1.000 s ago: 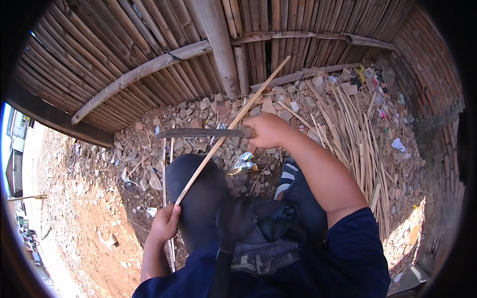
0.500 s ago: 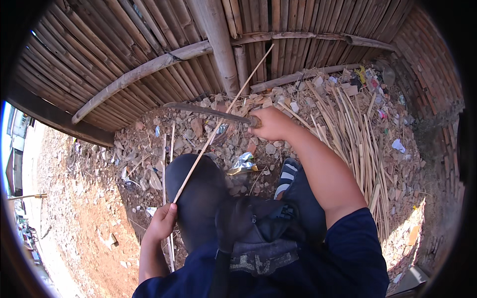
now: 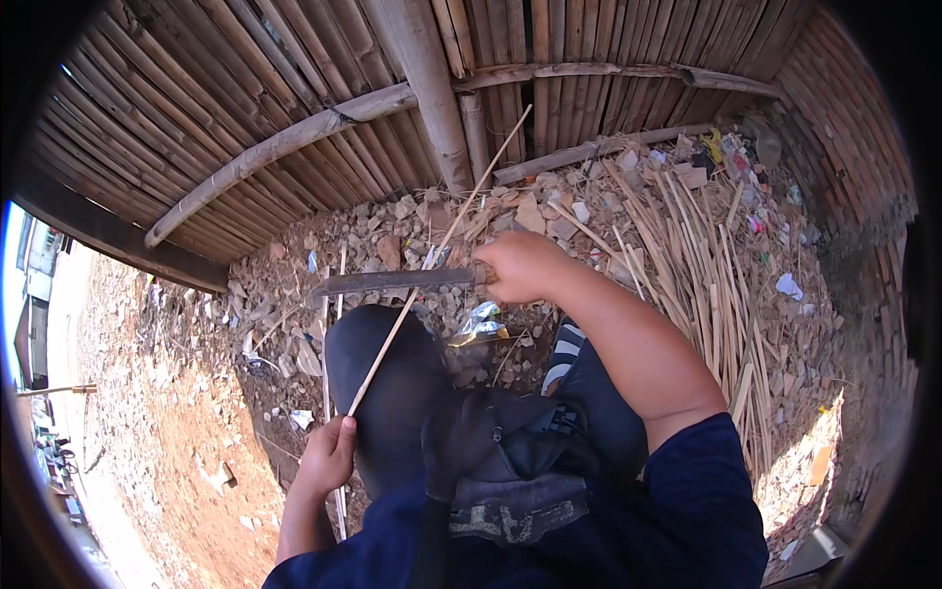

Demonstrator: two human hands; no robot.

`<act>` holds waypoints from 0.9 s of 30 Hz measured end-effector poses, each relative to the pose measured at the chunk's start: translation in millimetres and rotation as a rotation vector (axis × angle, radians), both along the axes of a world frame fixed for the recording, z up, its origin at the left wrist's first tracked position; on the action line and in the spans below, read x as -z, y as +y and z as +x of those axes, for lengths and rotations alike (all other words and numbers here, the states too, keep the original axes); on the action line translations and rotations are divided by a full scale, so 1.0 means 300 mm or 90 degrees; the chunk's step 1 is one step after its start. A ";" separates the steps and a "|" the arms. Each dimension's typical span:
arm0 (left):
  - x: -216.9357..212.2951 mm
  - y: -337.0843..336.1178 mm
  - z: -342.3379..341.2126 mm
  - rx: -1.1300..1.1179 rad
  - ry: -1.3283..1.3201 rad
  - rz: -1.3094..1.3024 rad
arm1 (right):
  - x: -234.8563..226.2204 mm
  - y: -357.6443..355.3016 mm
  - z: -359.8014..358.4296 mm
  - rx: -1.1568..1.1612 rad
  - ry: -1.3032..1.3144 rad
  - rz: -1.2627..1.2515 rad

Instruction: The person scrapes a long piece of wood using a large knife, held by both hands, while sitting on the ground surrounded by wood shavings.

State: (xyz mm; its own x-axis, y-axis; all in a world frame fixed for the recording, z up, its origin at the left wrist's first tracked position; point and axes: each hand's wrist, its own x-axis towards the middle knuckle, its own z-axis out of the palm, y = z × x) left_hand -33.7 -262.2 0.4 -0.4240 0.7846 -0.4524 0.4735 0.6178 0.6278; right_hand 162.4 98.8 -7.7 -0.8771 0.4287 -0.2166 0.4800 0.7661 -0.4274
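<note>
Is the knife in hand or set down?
In hand: the right hand is closed around the handle, with the blade pointing left.

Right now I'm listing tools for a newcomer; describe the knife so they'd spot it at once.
Find the slatted wall across the top, then the stony ground below it. Over that, the right hand grips the knife, which crosses a thin pale stick. Unlike that stick, its blade is dark and broad.

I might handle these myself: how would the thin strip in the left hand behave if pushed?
The thin strip is probably light, since the left hand holds it near one end. It looks fairly stiff, running almost straight, but its slenderness suggests the far end would flex if pushed.
</note>
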 end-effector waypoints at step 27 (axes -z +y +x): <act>0.054 -0.004 -0.037 -0.018 -0.044 0.003 | 0.031 -0.002 -0.047 0.068 0.040 -0.085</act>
